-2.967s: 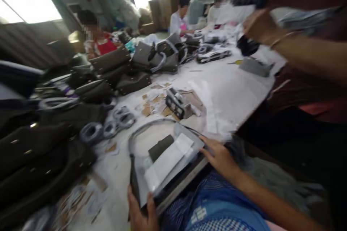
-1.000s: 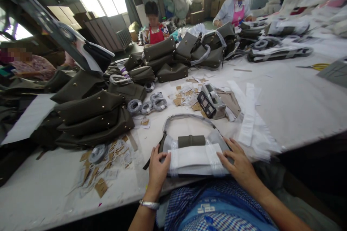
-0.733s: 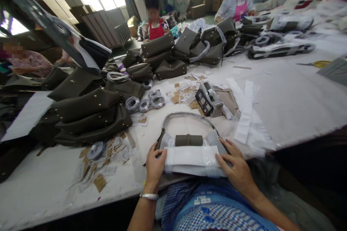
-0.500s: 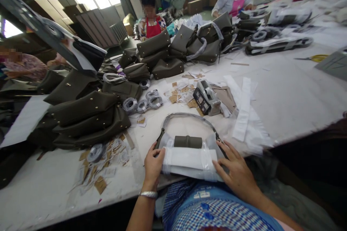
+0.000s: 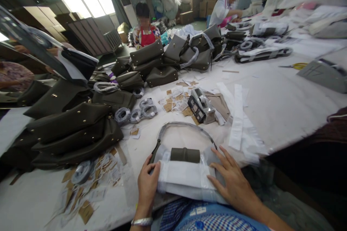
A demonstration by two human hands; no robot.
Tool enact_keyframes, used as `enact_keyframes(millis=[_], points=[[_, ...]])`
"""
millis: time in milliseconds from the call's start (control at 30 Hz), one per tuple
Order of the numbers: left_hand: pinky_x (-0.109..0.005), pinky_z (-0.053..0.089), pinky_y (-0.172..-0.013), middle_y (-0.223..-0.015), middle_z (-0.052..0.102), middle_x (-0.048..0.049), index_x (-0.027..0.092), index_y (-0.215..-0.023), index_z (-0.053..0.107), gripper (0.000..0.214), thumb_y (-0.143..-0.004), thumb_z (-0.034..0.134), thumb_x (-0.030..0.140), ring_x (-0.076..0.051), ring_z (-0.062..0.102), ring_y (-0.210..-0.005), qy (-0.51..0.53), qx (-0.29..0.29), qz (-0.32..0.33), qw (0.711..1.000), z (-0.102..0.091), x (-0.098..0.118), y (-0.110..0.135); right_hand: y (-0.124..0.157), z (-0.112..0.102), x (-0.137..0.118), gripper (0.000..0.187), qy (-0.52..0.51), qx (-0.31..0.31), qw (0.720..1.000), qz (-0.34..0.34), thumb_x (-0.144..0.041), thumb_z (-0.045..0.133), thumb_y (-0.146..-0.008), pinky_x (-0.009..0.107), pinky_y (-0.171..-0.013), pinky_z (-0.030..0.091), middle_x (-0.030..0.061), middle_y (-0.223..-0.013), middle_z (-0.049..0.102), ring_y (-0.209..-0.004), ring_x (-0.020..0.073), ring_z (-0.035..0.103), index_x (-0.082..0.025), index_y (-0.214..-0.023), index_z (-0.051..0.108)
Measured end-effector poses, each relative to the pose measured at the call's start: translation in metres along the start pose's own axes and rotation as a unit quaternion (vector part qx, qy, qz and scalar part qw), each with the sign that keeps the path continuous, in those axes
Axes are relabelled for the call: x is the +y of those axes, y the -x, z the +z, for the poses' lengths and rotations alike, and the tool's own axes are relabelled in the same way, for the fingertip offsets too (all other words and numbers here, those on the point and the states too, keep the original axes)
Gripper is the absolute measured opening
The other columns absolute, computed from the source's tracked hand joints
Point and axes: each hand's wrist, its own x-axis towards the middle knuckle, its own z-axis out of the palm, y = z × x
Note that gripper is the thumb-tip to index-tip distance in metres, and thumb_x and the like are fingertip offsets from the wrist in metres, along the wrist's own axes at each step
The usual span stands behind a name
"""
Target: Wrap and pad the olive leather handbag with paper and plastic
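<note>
1. Bare table (image 5: 276, 95) opens right of the tape dispenser (image 5: 202, 106).
2. Nearer me, at the table's edge, the wrapped bag (image 5: 184, 175) lies lengthwise left-to-right, handle (image 5: 180, 124) toward the dispenser.
3. My left hand (image 5: 148, 184) grips one end; my spread right hand (image 5: 231, 177) touches the other.

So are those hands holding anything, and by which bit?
Yes, the wrapped bag: the left grip holds it by its left end, while the right grip lies spread open against its right end.

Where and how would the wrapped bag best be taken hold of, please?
Probably by the handle, at mid-arch, from the far side: it forms an open loop beyond the bag, while left hand and right hand flank the ends.
</note>
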Motion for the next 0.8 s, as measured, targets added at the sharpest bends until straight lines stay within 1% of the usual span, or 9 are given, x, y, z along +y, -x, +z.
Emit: enact_keyframes(millis=[100,200,400,567,633,700,733,767,800], points=[[-0.043,0.033,-0.115,-0.141,0.058,-0.0082,0.023,-0.075,0.074,0.034,-0.078,0.061,0.055,-0.032,0.051,-0.13,0.01,-0.01,-0.016,1.0,0.002,-0.005,-0.005,0.002,0.005,0.003,0.024,-0.041,-0.053,0.997,0.035,-0.041,0.053,-0.093,0.055,-0.116,0.035,0.0046,-0.155,0.041,-0.149,0.0317,0.023,-0.023,-0.092,0.068],[-0.046,0.032,-0.115,-0.139,0.059,-0.0094,0.024,-0.073,0.074,0.037,-0.074,0.061,0.058,-0.034,0.051,-0.13,0.0,-0.007,-0.015,1.0,0.003,-0.009,-0.01,0.001,0.009,0.007,0.031,-0.08,-0.09,0.991,0.059,-0.046,0.05,-0.095,0.057,-0.116,0.033,0.0039,-0.157,0.039,-0.149,0.032,0.023,-0.023,-0.089,0.069],[-0.048,0.03,-0.116,-0.139,0.059,-0.0105,0.024,-0.069,0.073,0.042,-0.069,0.06,0.064,-0.036,0.05,-0.13,-0.002,-0.009,-0.016,1.0,0.004,-0.012,-0.015,0.005,0.011,0.013,0.036,-0.113,-0.094,0.986,0.077,-0.049,0.047,-0.096,0.056,-0.119,0.029,0.0,-0.159,0.033,-0.15,0.0315,0.019,-0.024,-0.084,0.069],[-0.046,0.032,-0.115,-0.139,0.059,-0.0091,0.024,-0.071,0.074,0.042,-0.07,0.058,0.063,-0.035,0.051,-0.129,-0.013,-0.009,-0.01,1.0,0.008,-0.008,-0.018,0.008,0.015,0.012,0.039,-0.094,-0.094,0.988,0.078,-0.048,0.045,-0.097,0.056,-0.119,0.028,0.0025,-0.16,0.032,-0.15,0.0315,0.02,-0.022,-0.082,0.069],[-0.046,0.033,-0.114,-0.138,0.06,-0.0093,0.024,-0.071,0.074,0.042,-0.071,0.057,0.062,-0.035,0.052,-0.129,-0.018,-0.003,-0.006,1.0,0.008,-0.005,-0.017,0.009,0.017,0.011,0.039,-0.089,-0.084,0.99,0.07,-0.048,0.045,-0.097,0.055,-0.119,0.03,0.0038,-0.159,0.034,-0.149,0.0317,0.023,-0.022,-0.08,0.068],[-0.046,0.033,-0.114,-0.136,0.061,-0.0104,0.023,-0.073,0.073,0.042,-0.071,0.058,0.062,-0.035,0.052,-0.129,-0.012,0.005,0.0,1.0,0.007,-0.005,-0.015,0.013,0.019,0.013,0.035,-0.087,-0.045,0.993,0.063,-0.046,0.047,-0.096,0.051,-0.118,0.033,0.0044,-0.158,0.036,-0.147,0.0311,0.028,-0.021,-0.084,0.07],[-0.046,0.033,-0.115,-0.136,0.061,-0.0112,0.023,-0.077,0.073,0.043,-0.073,0.057,0.062,-0.035,0.051,-0.13,-0.001,0.013,0.004,1.0,0.006,-0.006,-0.013,0.017,0.02,0.015,0.032,-0.086,-0.016,0.994,0.063,-0.045,0.049,-0.095,0.049,-0.117,0.036,0.0047,-0.158,0.035,-0.146,0.0305,0.031,-0.022,-0.093,0.071],[-0.046,0.033,-0.115,-0.136,0.061,-0.0122,0.021,-0.084,0.073,0.045,-0.074,0.056,0.061,-0.034,0.052,-0.13,0.015,0.026,0.007,1.0,0.004,-0.008,-0.011,0.022,0.021,0.019,0.031,-0.085,0.016,0.994,0.068,-0.045,0.052,-0.094,0.047,-0.116,0.038,0.0052,-0.159,0.034,-0.144,0.0302,0.035,-0.023,-0.105,0.071],[-0.046,0.034,-0.115,-0.136,0.061,-0.0135,0.02,-0.095,0.072,0.048,-0.076,0.055,0.061,-0.033,0.052,-0.13,0.033,0.041,0.009,0.999,0.001,-0.011,-0.01,0.027,0.022,0.023,0.037,-0.087,0.045,0.992,0.081,-0.046,0.054,-0.092,0.046,-0.114,0.04,0.006,-0.159,0.034,-0.143,0.0301,0.038,-0.023,-0.119,0.067]])
